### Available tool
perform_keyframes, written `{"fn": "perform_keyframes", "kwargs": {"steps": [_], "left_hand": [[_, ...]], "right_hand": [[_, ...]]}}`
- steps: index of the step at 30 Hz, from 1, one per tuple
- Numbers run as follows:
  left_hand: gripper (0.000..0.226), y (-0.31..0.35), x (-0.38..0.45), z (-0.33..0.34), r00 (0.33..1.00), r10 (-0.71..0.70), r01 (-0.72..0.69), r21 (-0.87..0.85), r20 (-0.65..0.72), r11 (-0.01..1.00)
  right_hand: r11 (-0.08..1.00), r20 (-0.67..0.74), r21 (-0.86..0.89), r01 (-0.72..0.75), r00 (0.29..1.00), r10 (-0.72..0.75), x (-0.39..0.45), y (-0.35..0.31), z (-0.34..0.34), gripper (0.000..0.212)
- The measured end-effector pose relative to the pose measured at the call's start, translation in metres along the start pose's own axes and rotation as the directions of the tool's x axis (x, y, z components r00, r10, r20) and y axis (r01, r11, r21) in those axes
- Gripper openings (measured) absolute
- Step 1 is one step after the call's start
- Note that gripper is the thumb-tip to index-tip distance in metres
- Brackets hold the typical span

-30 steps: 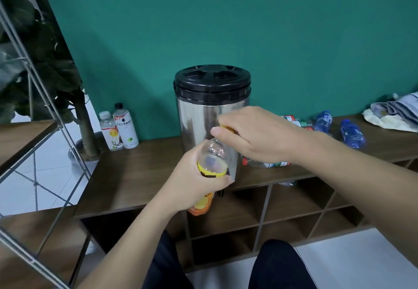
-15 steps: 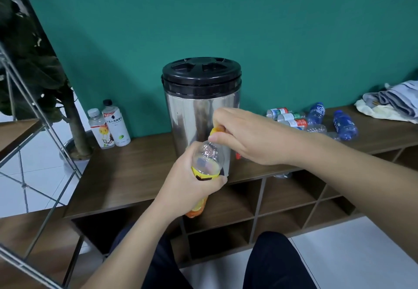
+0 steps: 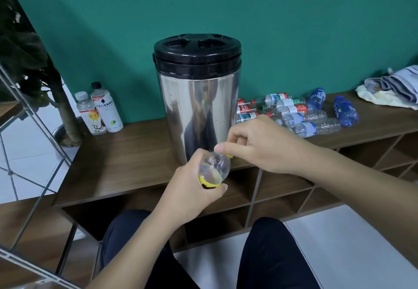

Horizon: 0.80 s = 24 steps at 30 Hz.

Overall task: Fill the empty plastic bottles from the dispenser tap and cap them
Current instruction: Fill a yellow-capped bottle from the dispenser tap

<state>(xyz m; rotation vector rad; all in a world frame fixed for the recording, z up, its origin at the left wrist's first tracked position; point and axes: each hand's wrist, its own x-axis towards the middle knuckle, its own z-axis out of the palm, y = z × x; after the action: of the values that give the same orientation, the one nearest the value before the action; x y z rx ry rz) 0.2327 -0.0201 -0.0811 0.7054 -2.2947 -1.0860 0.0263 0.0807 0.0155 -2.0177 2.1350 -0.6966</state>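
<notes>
The bottle [image 3: 213, 168] being worked on is clear plastic with a yellow label, tipped so its neck points up toward the dispenser [image 3: 198, 98], with a yellow cap [image 3: 228, 155] right at its mouth. The dispenser's a shiny steel drum with a chunky black lid, standing upright on the wooden shelf top. To its right there's a heap of empty bottles [image 3: 291, 114] lying on their sides, clear ones with red, green or blue labels plus two blue ones. Two capped bottles [image 3: 99, 112] stand upright on its left.
</notes>
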Motion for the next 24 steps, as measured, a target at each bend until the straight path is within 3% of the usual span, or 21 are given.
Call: {"fn": "perform_keyframes", "kwargs": {"steps": [6, 11, 18, 24], "left_hand": [[0.056, -0.019, -0.004, 0.022, 1.0, -0.01, 0.009, 0.016, 0.021, 1.0], [0.054, -0.043, -0.006, 0.046, 0.989, -0.036, 0.067, -0.22, 0.14, 0.973], [0.047, -0.08, -0.001, 0.064, 0.956, -0.045, 0.158, -0.38, 0.29, 0.912], [0.046, -0.115, -0.004, 0.08, 0.942, -0.11, 0.214, -0.314, 0.318, 0.925]], "right_hand": [[0.979, 0.0, 0.2, -0.028, 1.0, 0.028, -0.022, 0.015, 0.022, 0.01], [0.97, 0.039, 0.242, -0.004, 0.999, -0.006, -0.035, 0.03, 0.039, 0.019], [0.823, 0.063, 0.556, -0.114, 0.993, 0.096, -0.034, 0.056, 0.064, 0.027], [0.866, -0.069, 0.322, -0.384, 0.902, 0.425, -0.011, 0.115, 0.11, 0.023]]}}
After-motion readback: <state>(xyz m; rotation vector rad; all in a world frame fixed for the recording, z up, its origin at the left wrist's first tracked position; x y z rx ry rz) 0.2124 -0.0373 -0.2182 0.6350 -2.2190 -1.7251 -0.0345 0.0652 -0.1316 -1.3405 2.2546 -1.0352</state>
